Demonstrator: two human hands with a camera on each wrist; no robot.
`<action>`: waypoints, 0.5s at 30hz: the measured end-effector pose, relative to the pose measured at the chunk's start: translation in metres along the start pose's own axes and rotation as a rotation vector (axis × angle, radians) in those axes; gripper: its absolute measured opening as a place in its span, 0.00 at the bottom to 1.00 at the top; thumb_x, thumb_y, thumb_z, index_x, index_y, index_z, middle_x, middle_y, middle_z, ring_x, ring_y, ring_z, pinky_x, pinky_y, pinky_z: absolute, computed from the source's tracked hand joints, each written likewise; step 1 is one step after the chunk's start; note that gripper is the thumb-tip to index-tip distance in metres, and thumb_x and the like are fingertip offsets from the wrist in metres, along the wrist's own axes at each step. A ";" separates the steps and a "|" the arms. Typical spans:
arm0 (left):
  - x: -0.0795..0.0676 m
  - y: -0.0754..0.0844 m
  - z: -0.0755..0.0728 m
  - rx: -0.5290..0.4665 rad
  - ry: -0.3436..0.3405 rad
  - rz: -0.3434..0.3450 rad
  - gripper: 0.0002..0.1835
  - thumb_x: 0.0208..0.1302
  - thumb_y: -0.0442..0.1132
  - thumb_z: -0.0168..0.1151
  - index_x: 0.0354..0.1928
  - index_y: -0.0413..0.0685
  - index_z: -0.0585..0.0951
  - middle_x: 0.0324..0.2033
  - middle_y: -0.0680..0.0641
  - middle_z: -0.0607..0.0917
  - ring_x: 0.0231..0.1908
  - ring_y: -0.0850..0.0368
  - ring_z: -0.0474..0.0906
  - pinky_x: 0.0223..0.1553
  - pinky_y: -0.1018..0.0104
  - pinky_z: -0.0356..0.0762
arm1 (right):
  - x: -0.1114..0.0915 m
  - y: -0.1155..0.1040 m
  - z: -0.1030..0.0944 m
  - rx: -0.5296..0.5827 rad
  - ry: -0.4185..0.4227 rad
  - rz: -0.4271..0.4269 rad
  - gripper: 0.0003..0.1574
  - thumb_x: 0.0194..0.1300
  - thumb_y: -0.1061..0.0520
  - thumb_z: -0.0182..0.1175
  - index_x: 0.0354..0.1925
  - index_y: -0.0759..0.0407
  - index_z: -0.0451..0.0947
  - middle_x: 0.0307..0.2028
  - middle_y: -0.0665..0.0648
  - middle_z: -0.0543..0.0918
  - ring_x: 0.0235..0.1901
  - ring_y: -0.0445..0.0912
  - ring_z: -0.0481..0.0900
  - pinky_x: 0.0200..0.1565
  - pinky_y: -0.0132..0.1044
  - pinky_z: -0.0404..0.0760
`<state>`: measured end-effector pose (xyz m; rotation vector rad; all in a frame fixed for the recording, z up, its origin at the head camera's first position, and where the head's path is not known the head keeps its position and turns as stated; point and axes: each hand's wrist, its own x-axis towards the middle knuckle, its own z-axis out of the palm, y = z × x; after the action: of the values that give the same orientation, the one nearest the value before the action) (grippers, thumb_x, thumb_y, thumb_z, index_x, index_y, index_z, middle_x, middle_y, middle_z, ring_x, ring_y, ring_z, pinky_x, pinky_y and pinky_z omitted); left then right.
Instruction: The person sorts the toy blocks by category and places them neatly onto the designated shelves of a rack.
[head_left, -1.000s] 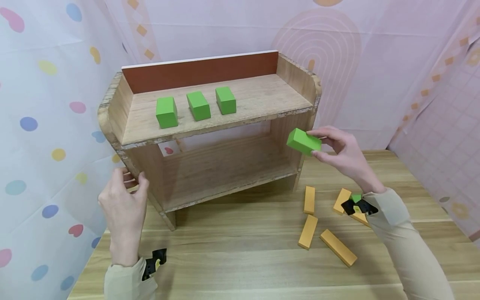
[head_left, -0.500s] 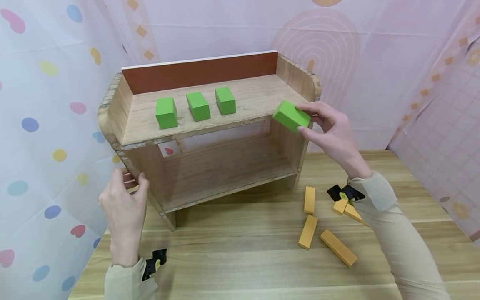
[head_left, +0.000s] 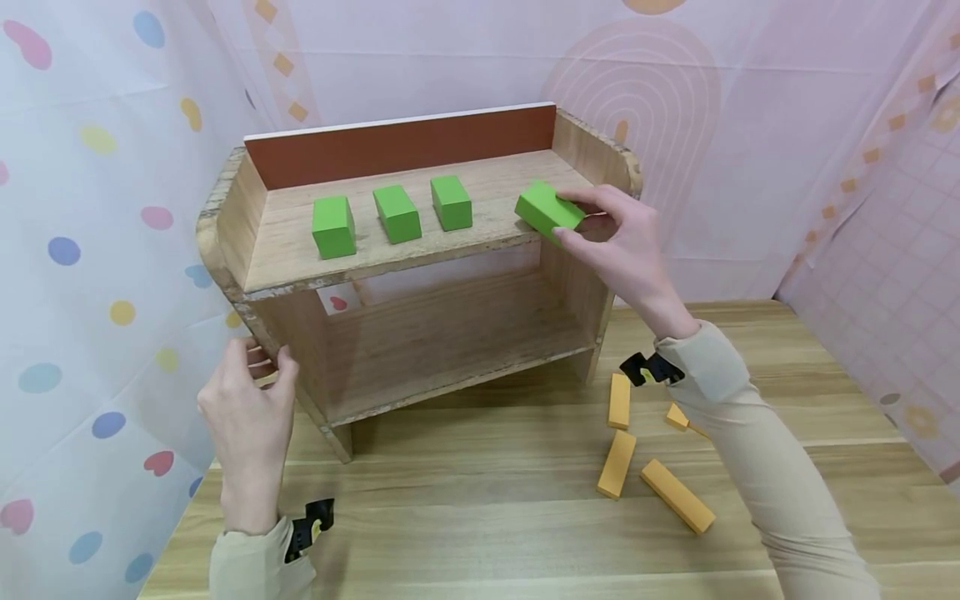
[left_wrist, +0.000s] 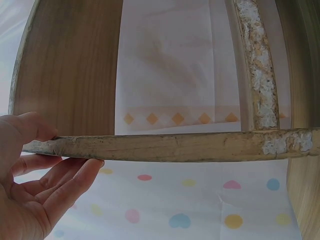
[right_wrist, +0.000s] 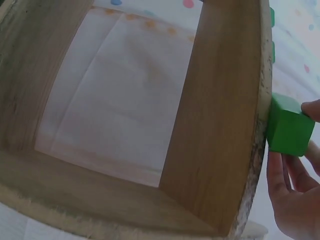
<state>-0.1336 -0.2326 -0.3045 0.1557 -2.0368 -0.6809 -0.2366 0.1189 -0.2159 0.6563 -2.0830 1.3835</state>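
Note:
My right hand (head_left: pixel 628 250) pinches a green block (head_left: pixel 546 208) between thumb and fingers. The block is slightly tilted at the front edge of the wooden shelf's top board (head_left: pixel 495 187), toward its right end. In the right wrist view the block (right_wrist: pixel 290 127) appears against that board; whether it touches is unclear. Three more green blocks stand in a row to its left: a left one (head_left: pixel 333 227), a middle one (head_left: pixel 397 213) and a right one (head_left: pixel 452 202). My left hand (head_left: pixel 251 417) grips the front edge of the shelf's left side panel (left_wrist: pixel 165 148), thumb and fingers on opposite faces.
Several orange blocks lie on the wooden table (head_left: pixel 450 517) right of the shelf, among them a long one (head_left: pixel 677 496) and two shorter ones, near (head_left: pixel 617 463) and far (head_left: pixel 618 400). My right forearm partly covers others. A reddish-brown back strip (head_left: pixel 405 146) borders the top board.
My right hand has carried the green block up and left from beside the shelf to the top board's front edge. The left hand keeps its grip on the side panel.

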 end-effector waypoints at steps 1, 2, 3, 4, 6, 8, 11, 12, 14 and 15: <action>0.000 0.000 0.000 0.000 0.000 0.001 0.11 0.61 0.35 0.56 0.36 0.29 0.77 0.31 0.31 0.85 0.29 0.37 0.84 0.33 0.97 0.54 | 0.002 0.000 0.002 0.006 0.003 0.007 0.22 0.54 0.63 0.66 0.50 0.62 0.81 0.44 0.60 0.83 0.37 0.36 0.78 0.41 0.24 0.79; 0.000 0.000 0.000 -0.001 0.001 0.000 0.11 0.61 0.35 0.56 0.36 0.29 0.77 0.31 0.31 0.85 0.28 0.37 0.84 0.33 0.97 0.54 | 0.003 -0.001 0.004 0.010 0.005 0.016 0.21 0.55 0.63 0.66 0.50 0.62 0.81 0.44 0.60 0.83 0.37 0.36 0.78 0.41 0.24 0.79; 0.000 0.000 0.000 -0.002 0.002 0.000 0.11 0.61 0.35 0.56 0.36 0.29 0.77 0.31 0.31 0.85 0.28 0.37 0.84 0.33 0.97 0.54 | 0.005 -0.002 0.006 0.013 0.008 0.020 0.21 0.55 0.63 0.66 0.49 0.62 0.81 0.44 0.60 0.83 0.37 0.37 0.78 0.41 0.24 0.79; 0.000 0.000 0.000 -0.003 0.002 0.000 0.11 0.61 0.35 0.56 0.36 0.29 0.77 0.31 0.31 0.85 0.28 0.37 0.84 0.33 0.97 0.54 | 0.007 -0.002 0.008 0.007 0.011 0.027 0.21 0.55 0.62 0.67 0.49 0.62 0.81 0.45 0.60 0.83 0.37 0.36 0.78 0.42 0.24 0.79; 0.000 -0.001 0.000 -0.004 0.003 0.000 0.11 0.61 0.35 0.56 0.37 0.29 0.77 0.31 0.31 0.85 0.28 0.37 0.84 0.33 0.96 0.55 | 0.010 -0.004 0.012 -0.002 0.016 0.033 0.21 0.55 0.61 0.67 0.49 0.62 0.82 0.45 0.61 0.84 0.37 0.36 0.78 0.42 0.24 0.79; 0.000 -0.001 0.000 -0.004 0.003 -0.001 0.11 0.61 0.35 0.56 0.37 0.29 0.77 0.31 0.31 0.85 0.28 0.37 0.84 0.33 0.96 0.55 | 0.013 -0.007 0.016 -0.010 0.017 0.041 0.20 0.55 0.60 0.67 0.48 0.62 0.82 0.45 0.61 0.84 0.37 0.37 0.78 0.42 0.24 0.79; 0.000 -0.001 0.000 -0.004 0.002 -0.002 0.11 0.61 0.35 0.57 0.37 0.29 0.77 0.31 0.31 0.85 0.28 0.37 0.84 0.33 0.97 0.54 | 0.017 -0.009 0.021 -0.037 0.025 0.049 0.20 0.55 0.59 0.68 0.47 0.63 0.82 0.44 0.61 0.84 0.36 0.38 0.79 0.41 0.23 0.79; 0.000 -0.001 0.000 -0.003 0.001 -0.003 0.11 0.61 0.35 0.56 0.37 0.29 0.77 0.31 0.31 0.85 0.28 0.37 0.84 0.33 0.97 0.54 | 0.017 -0.009 0.022 -0.044 0.030 0.050 0.19 0.54 0.59 0.68 0.46 0.63 0.83 0.44 0.61 0.84 0.36 0.39 0.79 0.40 0.23 0.79; 0.000 -0.001 0.001 -0.002 0.000 -0.004 0.11 0.61 0.35 0.56 0.37 0.29 0.77 0.31 0.31 0.85 0.28 0.37 0.84 0.33 0.97 0.54 | 0.018 -0.009 0.025 -0.069 0.040 0.046 0.19 0.54 0.58 0.69 0.45 0.63 0.83 0.43 0.60 0.84 0.36 0.41 0.80 0.40 0.23 0.79; 0.000 -0.001 0.001 -0.001 0.000 -0.004 0.11 0.61 0.35 0.57 0.37 0.29 0.77 0.31 0.32 0.85 0.29 0.37 0.84 0.33 0.97 0.54 | 0.018 -0.008 0.025 -0.079 0.045 0.039 0.19 0.54 0.58 0.69 0.45 0.63 0.83 0.43 0.60 0.83 0.36 0.42 0.81 0.40 0.23 0.79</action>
<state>-0.1340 -0.2327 -0.3055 0.1592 -2.0370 -0.6849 -0.2490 0.0906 -0.2063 0.5502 -2.1138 1.3177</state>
